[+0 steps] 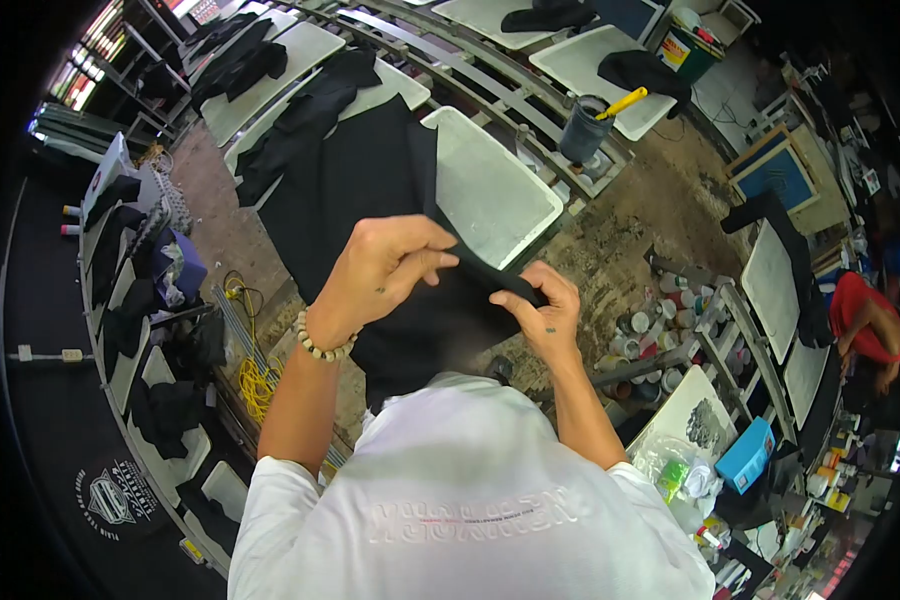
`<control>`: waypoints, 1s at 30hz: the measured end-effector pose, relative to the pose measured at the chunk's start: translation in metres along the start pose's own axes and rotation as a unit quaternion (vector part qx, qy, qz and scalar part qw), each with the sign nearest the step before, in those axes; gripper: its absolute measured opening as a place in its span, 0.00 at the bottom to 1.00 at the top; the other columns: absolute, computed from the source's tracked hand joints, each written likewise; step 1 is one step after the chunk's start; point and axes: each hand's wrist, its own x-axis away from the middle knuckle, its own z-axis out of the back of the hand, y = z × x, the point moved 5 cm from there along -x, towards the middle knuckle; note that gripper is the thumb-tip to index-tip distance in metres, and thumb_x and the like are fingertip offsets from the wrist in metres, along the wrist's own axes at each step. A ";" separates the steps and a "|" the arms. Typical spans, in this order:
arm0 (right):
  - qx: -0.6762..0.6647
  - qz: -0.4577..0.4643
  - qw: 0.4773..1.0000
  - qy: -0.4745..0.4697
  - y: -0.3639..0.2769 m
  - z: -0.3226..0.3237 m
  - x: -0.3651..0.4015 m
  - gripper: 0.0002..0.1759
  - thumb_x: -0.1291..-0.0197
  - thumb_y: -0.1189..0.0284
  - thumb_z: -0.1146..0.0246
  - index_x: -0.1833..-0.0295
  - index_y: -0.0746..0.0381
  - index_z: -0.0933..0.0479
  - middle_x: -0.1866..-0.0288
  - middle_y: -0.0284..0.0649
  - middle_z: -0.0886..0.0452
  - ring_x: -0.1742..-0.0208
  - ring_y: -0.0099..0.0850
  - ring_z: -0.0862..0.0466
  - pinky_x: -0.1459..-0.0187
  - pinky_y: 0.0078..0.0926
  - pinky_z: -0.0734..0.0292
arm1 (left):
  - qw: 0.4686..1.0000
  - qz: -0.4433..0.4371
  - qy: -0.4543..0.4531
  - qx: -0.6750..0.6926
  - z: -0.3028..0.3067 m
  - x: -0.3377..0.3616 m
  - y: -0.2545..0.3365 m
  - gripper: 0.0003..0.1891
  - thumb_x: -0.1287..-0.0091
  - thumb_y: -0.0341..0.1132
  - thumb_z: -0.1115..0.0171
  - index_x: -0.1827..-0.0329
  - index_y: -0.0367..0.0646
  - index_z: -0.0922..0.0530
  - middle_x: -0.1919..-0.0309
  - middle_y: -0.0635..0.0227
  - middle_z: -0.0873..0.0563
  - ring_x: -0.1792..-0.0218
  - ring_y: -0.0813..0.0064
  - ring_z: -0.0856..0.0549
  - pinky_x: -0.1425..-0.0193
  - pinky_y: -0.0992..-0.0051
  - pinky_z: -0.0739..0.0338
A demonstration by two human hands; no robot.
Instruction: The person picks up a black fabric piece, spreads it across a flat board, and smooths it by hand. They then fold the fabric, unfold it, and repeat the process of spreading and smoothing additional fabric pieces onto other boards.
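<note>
A black garment (365,195) lies draped over a white printing platen (490,190) in front of me. My left hand (385,265), with a bead bracelet on the wrist, pinches the near edge of the black garment. My right hand (545,310) grips the same edge a little to the right. Both hands hold the fabric's hem up between them, above the near end of the platen. The right half of the platen is bare and stained.
More platens (590,60) with black garments ring the press. A grey bucket (582,128) with a yellow-handled tool stands beyond. Ink pots (660,330) crowd a rack at right. A person in red (865,320) works at far right. Yellow cable (255,385) lies on the floor.
</note>
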 end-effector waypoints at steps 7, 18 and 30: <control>0.040 -0.005 0.985 -0.169 -0.010 0.013 0.008 0.15 0.59 0.75 0.19 0.67 0.67 0.18 0.71 0.37 0.18 0.72 0.25 0.22 0.70 0.23 0.30 | 0.995 -0.062 0.009 -0.081 0.007 0.029 0.031 0.07 0.46 0.20 0.26 0.68 0.32 0.18 0.73 0.61 0.14 0.76 0.78 0.16 0.72 0.80 0.24; 0.096 0.118 0.983 -0.105 -0.040 0.030 -0.065 0.18 0.57 0.80 0.36 0.57 0.61 0.14 0.73 0.38 0.23 0.70 0.31 0.22 0.64 0.29 0.26 | 0.913 -0.217 0.323 -0.121 0.117 0.089 0.201 0.07 0.32 0.24 0.37 0.54 0.32 0.23 0.62 0.55 0.14 0.71 0.73 0.15 0.68 0.79 0.17; 0.129 0.247 0.942 -0.185 -0.213 -0.003 -0.360 0.08 0.34 0.68 0.35 0.60 0.62 0.20 0.75 0.26 0.27 0.72 0.15 0.29 0.71 0.17 0.35 | 0.873 -0.055 0.472 -0.111 0.423 0.064 0.210 0.14 0.29 0.30 0.37 0.43 0.33 0.23 0.60 0.61 0.15 0.64 0.74 0.15 0.56 0.77 0.17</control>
